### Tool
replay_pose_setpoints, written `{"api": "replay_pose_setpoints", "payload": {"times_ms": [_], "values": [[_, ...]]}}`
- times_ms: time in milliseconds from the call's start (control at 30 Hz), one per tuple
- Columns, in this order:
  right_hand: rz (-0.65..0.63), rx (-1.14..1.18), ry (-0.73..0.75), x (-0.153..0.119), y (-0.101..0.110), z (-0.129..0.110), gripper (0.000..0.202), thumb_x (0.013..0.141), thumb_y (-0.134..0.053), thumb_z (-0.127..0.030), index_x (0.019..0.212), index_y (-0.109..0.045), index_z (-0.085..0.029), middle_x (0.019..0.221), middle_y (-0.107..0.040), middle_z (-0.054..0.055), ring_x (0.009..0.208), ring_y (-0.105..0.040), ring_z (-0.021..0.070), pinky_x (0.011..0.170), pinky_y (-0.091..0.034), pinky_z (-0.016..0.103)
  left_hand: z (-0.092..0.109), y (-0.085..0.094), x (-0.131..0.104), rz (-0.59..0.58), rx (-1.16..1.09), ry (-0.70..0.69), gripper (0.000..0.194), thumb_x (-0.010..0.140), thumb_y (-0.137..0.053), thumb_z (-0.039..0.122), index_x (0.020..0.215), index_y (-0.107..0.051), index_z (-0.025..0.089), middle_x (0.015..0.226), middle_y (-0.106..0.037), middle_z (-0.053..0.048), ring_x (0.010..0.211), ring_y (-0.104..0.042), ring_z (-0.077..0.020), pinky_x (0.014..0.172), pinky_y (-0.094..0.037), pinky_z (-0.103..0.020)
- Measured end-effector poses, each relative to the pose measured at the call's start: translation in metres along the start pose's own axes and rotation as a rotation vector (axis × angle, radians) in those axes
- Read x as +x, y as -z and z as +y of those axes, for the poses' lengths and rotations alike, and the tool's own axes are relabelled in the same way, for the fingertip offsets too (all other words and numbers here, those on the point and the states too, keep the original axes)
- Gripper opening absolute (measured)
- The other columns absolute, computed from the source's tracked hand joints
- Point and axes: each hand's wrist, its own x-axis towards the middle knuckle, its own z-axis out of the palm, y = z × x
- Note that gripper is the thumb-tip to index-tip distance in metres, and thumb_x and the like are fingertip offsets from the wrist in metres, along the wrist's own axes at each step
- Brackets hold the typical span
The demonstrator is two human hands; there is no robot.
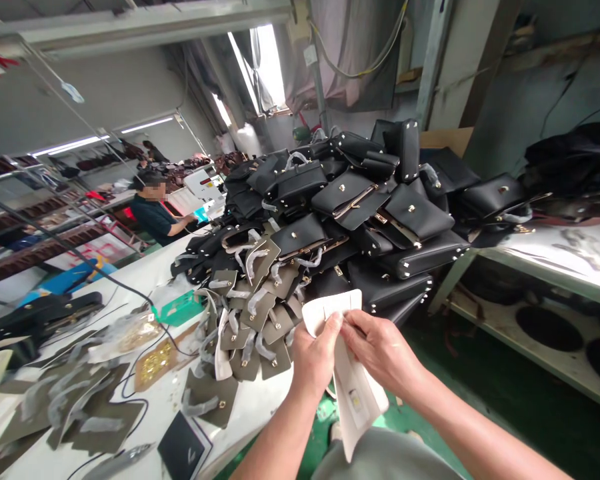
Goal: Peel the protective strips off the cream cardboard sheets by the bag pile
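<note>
A cream panel, which looks like a bag flap seen from its lining side, is held up in front of my body. It is bent lengthwise, and two short dark slits or marks show near its top edge. A small rectangular fitting sits low on it. My left hand grips the panel's left side, thumb pressed on the pale face. My right hand is closed at the panel's upper right, fingertips pinched close to the left thumb. Whether those fingertips also hold something small is hidden.
Olive flaps with plastic-wrapped handles lie piled on the white table. Behind them rises a heap of black handbags. Gold hardware, a green tray and a black notebook are leftward. Another person works farther back.
</note>
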Motion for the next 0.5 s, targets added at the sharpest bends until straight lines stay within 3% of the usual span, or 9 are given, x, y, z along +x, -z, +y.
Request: {"api": "replay_pose_setpoints", "payload": {"times_ms": [67,100,167,233,267,367,433,500], "values": [[-0.018,-0.087,0.087,-0.009,-0.003,-0.008,0.038,0.105,-0.044,-0.042,0.073,-0.042,-0.023,0.063,-0.042,-0.005,0.057,-0.035,0.0118,0.057,-0.026,0.029,-0.010,0.000,0.009,0.076,-0.015,0.046,0.035,0.080,-0.081,0.040,0.099,-0.079,0.011,0.101,-0.081,-0.013,0.095,-0.076,-0.0302,0.085,-0.060,-0.035],[-0.086,-0.114,0.151,-0.015,-0.005,-0.014,0.037,0.105,-0.045,-0.039,0.072,-0.041,-0.023,0.063,-0.043,-0.005,0.057,-0.035,0.0117,0.058,-0.026,0.029,-0.015,0.001,0.015,0.122,-0.051,0.099,0.035,0.077,-0.083,0.039,0.097,-0.078,0.010,0.095,-0.082,-0.013,0.089,-0.077,-0.0309,0.080,-0.061,-0.036],[-0.323,-0.091,0.271,-0.030,-0.009,-0.026,0.035,0.103,-0.047,-0.036,0.072,-0.043,-0.022,0.068,-0.049,-0.003,0.061,-0.039,0.0117,0.060,-0.028,0.029,-0.025,0.007,0.031,0.224,-0.148,0.207,0.038,0.073,-0.085,0.039,0.096,-0.076,0.010,0.089,-0.081,-0.013,0.083,-0.077,-0.0319,0.076,-0.062,-0.039],[-0.491,0.039,0.220,-0.041,-0.013,-0.029,0.035,0.103,-0.048,-0.041,0.074,-0.047,-0.022,0.073,-0.054,-0.003,0.064,-0.044,0.0125,0.061,-0.031,0.028,-0.032,0.015,0.044,0.276,-0.239,0.259,0.042,0.071,-0.087,0.039,0.099,-0.074,0.011,0.091,-0.081,-0.013,0.085,-0.078,-0.0325,0.080,-0.063,-0.042],[-0.472,0.117,0.115,-0.043,-0.014,-0.026,0.037,0.103,-0.048,-0.045,0.074,-0.049,-0.023,0.072,-0.055,-0.002,0.064,-0.046,0.0130,0.060,-0.032,0.028,-0.034,0.018,0.049,0.266,-0.280,0.257,0.044,0.071,-0.087,0.039,0.102,-0.074,0.011,0.093,-0.081,-0.013,0.088,-0.078,-0.0329,0.083,-0.063,-0.043],[-0.137,0.238,-0.180,-0.039,-0.009,0.000,0.042,0.100,-0.050,-0.056,0.075,-0.058,-0.023,0.073,-0.057,0.000,0.069,-0.055,0.0172,0.062,-0.040,0.029,-0.035,0.025,0.049,0.111,-0.453,0.246,0.057,0.072,-0.088,0.043,0.117,-0.071,0.012,0.103,-0.080,-0.015,0.100,-0.076,-0.0351,0.094,-0.061,-0.048],[0.016,0.232,-0.188,-0.035,-0.004,0.022,0.041,0.095,-0.059,-0.058,0.077,-0.066,-0.022,0.103,-0.066,0.008,0.098,-0.062,0.0245,0.081,-0.047,0.034,-0.035,0.027,0.044,0.030,-0.553,0.244,0.063,0.075,-0.086,0.045,0.126,-0.067,0.012,0.114,-0.078,-0.018,0.109,-0.074,-0.0357,0.099,-0.059,-0.049],[0.028,0.242,-0.200,-0.035,-0.003,0.038,0.041,0.090,-0.066,-0.060,0.076,-0.071,-0.021,0.130,-0.062,0.011,0.122,-0.055,0.0306,0.098,-0.044,0.039,-0.038,0.026,0.038,0.011,-0.571,0.271,0.064,0.078,-0.083,0.047,0.129,-0.066,0.014,0.124,-0.075,-0.018,0.116,-0.071,-0.0349,0.102,-0.058,-0.048]]}}
